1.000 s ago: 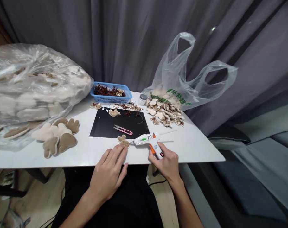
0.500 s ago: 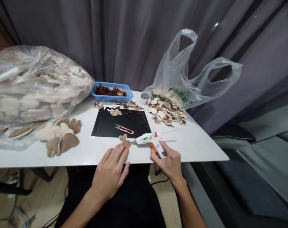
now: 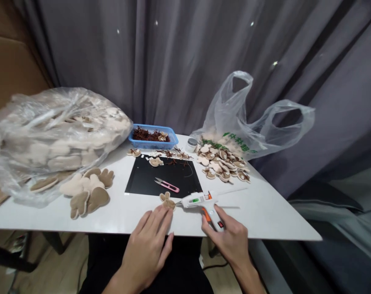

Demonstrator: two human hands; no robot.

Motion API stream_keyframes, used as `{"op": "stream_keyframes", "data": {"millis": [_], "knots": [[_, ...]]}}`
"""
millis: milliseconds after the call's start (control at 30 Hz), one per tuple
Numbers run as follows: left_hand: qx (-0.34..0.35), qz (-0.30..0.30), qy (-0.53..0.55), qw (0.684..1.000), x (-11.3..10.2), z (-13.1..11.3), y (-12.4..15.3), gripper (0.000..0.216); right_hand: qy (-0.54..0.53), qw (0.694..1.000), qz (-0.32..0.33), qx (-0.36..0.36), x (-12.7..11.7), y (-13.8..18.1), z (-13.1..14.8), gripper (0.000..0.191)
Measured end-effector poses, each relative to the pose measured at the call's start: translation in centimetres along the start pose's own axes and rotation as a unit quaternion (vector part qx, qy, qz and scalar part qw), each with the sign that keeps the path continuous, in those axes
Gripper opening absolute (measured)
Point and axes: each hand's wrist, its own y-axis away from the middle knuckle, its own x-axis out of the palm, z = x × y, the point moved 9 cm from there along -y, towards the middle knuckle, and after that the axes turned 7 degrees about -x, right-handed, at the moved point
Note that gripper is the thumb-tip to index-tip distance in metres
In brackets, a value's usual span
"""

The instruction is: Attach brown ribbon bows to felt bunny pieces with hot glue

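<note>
My left hand lies with its fingers stretched out, fingertips resting on a small brown, cream-edged rabbit-shaped fabric piece on the table. The lower part of that piece is hidden under the fingers. In my right hand is a white and orange hot glue gun, gripped by its handle, with a finger by the orange trigger. Its metal nozzle points left and meets the right edge of the piece, as far as I can see. Just beyond lie pink thread snips on a black mat.
A blue basket of dark red twine bows stands behind the mat, beside a small lidded jar. Finished-looking pieces are heaped before a clear carrier bag. At left, larger pieces lie by a bulging plastic bag.
The whole view has shifted, so the table sits lower and slightly further right in the picture. Both hands, the glue gun and the fabric piece keep about the same positions relative to each other.
</note>
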Motion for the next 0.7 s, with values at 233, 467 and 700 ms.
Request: {"op": "stream_keyframes", "data": {"millis": [233,467,700], "knots": [[-0.002,-0.005,-0.008,1.000,-0.3,0.0,0.0,0.043,0.030,0.999,-0.025,-0.006,-0.3,0.0,0.3,0.038],[-0.003,-0.001,0.005,1.000,0.2,0.1,0.0,0.045,0.031,0.998,-0.049,-0.034,-0.8,-0.2,0.1,0.026],[-0.002,-0.004,0.005,1.000,0.1,0.0,-0.2,0.043,0.086,0.988,-0.066,-0.110,-1.8,-1.2,1.4,0.013]]}}
